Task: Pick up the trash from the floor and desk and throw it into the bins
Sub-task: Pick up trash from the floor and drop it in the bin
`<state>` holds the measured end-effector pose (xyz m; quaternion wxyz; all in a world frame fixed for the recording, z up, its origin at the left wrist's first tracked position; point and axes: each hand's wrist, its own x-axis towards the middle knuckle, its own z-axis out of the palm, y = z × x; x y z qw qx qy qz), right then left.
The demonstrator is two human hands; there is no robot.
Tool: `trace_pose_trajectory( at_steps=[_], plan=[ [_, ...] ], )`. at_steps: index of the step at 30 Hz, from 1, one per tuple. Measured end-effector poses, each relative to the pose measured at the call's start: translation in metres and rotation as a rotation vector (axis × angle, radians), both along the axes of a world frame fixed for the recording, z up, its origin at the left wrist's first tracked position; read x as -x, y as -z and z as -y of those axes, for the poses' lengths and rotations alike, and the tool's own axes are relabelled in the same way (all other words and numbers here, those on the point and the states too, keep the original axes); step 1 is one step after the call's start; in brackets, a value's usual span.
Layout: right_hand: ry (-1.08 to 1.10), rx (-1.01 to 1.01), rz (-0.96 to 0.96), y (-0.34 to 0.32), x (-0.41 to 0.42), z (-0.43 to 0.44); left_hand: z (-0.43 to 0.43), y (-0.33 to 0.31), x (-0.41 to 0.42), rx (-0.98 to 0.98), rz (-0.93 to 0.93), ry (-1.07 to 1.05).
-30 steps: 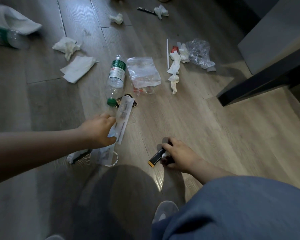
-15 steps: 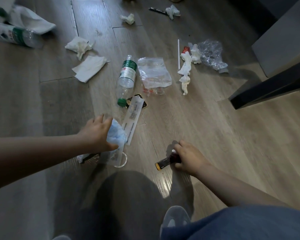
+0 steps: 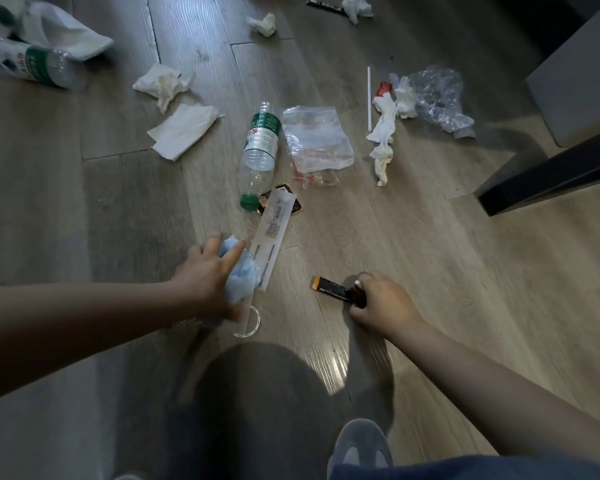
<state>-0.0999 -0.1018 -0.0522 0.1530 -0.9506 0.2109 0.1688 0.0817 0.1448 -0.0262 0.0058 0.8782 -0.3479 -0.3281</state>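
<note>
Gathering: left hand [image 3: 212, 275] clutched a crumpled pale-blue face mask [image 3: 241, 277], seemingly bunched for carrying.
Right hand [image 3: 383, 303]: pinched a small black orange-tipped packet [image 3: 329, 289].
Waiting: clear green-capped plastic bottle [image 3: 258, 154] lay at twelve o'clock; bins unseen.

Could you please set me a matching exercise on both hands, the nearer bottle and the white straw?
Things:
1. left hand
2. right hand
3. nearer bottle
4. white straw

States:
A. lies beside the twisted tissue
B. grips the black packet
C. lies beside the clear plastic bag
D. grips the blue face mask

Pairs: 1-D, 2-B, 3-C, 4-A.
</note>
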Motion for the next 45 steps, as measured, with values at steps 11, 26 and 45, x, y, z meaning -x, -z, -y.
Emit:
trace_pose_trajectory(
  at_steps=[11, 26, 45],
  plan=[
    [0.075, 0.002, 0.039, 0.002, -0.010, -0.001, 0.014, 0.008, -0.005, 0.073, -0.005, -0.055],
    [0.092, -0.053, 0.084, 0.002, -0.010, -0.002, 0.044, 0.000, -0.031, 0.327, -0.056, -0.160],
    [0.115, -0.082, 0.098, 0.005, -0.009, -0.002, 0.098, 0.002, -0.057, 0.015, 0.047, 0.213]
  ],
)
